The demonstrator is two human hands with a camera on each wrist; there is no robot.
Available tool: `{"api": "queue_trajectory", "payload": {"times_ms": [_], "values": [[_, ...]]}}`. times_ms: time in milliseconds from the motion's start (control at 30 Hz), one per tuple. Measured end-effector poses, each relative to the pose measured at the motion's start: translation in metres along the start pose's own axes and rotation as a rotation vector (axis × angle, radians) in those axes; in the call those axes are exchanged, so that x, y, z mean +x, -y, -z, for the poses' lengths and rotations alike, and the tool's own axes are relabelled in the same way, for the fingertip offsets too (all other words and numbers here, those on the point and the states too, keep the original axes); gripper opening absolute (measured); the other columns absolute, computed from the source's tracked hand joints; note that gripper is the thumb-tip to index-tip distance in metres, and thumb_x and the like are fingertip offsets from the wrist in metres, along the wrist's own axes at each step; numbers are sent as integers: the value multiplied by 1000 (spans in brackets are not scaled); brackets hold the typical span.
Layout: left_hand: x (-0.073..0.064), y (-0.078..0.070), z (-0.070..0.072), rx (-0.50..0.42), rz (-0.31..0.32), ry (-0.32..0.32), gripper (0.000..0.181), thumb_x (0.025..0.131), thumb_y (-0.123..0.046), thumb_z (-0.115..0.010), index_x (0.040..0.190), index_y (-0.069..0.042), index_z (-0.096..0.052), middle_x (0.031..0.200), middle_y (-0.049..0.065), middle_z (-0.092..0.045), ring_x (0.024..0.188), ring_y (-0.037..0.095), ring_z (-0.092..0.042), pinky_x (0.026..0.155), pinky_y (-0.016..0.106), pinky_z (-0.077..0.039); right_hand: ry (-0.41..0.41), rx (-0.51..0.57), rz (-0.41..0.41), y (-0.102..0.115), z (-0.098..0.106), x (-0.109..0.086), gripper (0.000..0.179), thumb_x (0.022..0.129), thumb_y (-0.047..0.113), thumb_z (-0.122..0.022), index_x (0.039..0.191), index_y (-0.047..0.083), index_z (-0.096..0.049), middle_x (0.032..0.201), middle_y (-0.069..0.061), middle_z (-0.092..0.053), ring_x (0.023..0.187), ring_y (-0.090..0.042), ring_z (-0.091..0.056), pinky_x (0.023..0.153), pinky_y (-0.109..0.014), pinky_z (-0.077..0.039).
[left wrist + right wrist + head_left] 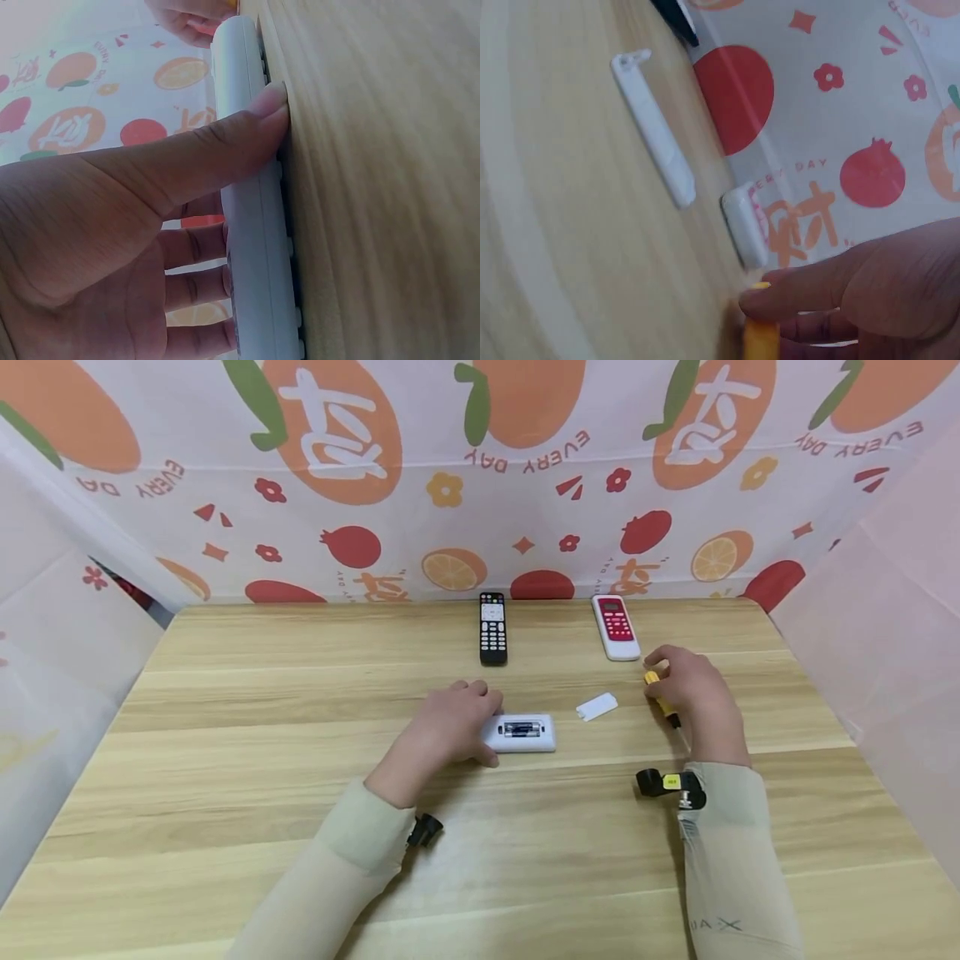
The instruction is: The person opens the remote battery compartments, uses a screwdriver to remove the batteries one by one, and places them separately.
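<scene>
A white remote control (538, 744) lies face down on the table, its battery compartment uncovered and batteries (522, 729) inside. My left hand (453, 722) grips its left end; in the left wrist view the thumb (259, 112) lies along one side edge, with the other fingers behind the remote (251, 217). At the right, my right hand (697, 689) holds a screwdriver by its yellow handle (663, 700); the shaft runs back toward the wrist. In the right wrist view a finger or thumb presses on the yellow handle (761, 341). Between the hands lies a small white battery cover (597, 707).
A black remote control (492, 631) lies near the table's back edge. To its right is a white remote with a red face (617, 627). A fruit-patterned cloth (465, 535) hangs behind the wooden table (262, 693).
</scene>
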State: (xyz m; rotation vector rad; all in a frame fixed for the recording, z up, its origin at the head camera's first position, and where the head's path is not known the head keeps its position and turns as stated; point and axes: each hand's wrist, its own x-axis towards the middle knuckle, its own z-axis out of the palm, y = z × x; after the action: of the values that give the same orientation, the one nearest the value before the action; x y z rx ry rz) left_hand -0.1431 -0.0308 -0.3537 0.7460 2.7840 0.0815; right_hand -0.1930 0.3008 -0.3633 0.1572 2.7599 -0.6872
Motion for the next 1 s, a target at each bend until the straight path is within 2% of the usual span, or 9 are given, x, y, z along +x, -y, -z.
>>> {"api": "queue_trajectory", "payload": {"times_ms": [100,200,300,467,633,767,1000], "values": [[0,1,0,-9,-6,-5,65,71,-48,-88,121,-16,-61,112,4,-59,98,22,-53,80,41,-49,-11,47,55,8,1,-3,38,91,19,-68,127,9,-60,115,-19,-55,94,-34,-55,72,-39,-52],[0,2,-1,-9,-11,-6,65,71,-47,-88,121,-16,-61,111,4,-58,97,22,-53,80,41,-49,-54,109,134,23,4,-11,36,91,19,-68,124,8,-60,104,-16,-55,82,-29,-57,64,-33,-52],[0,2,-1,-11,-10,-3,65,71,-48,-88,121,-16,-61,111,4,-58,97,22,-53,80,40,-49,-114,188,236,47,4,-23,35,92,18,-68,125,9,-61,99,-13,-54,83,-27,-56,64,-32,-52],[0,3,-1,-23,-9,-4,65,71,-48,-88,120,-16,-61,109,4,-58,95,22,-53,78,40,-49,-199,344,466,88,-9,-37,30,91,17,-72,120,14,-67,96,-7,-60,87,-23,-57,66,-31,-52],[1,4,0,-27,-13,-6,64,71,-47,-88,119,-16,-60,107,3,-57,95,21,-53,77,40,-49,-256,463,658,113,-27,-44,29,89,19,-75,116,13,-67,101,-1,-66,87,-16,-61,68,-27,-53],[0,6,1,-32,-13,6,65,71,-49,-87,121,-16,-60,108,3,-57,95,21,-52,79,39,-49,-281,483,723,120,-35,-46,29,89,20,-76,115,13,-66,102,1,-66,87,-13,-62,69,-28,-55],[0,9,0,-70,-6,-8,64,72,-52,-85,120,-17,-61,109,2,-58,96,20,-52,79,38,-48,-323,428,752,122,-38,-46,30,88,23,-78,113,12,-66,99,2,-67,84,-10,-62,70,-33,-58]]}}
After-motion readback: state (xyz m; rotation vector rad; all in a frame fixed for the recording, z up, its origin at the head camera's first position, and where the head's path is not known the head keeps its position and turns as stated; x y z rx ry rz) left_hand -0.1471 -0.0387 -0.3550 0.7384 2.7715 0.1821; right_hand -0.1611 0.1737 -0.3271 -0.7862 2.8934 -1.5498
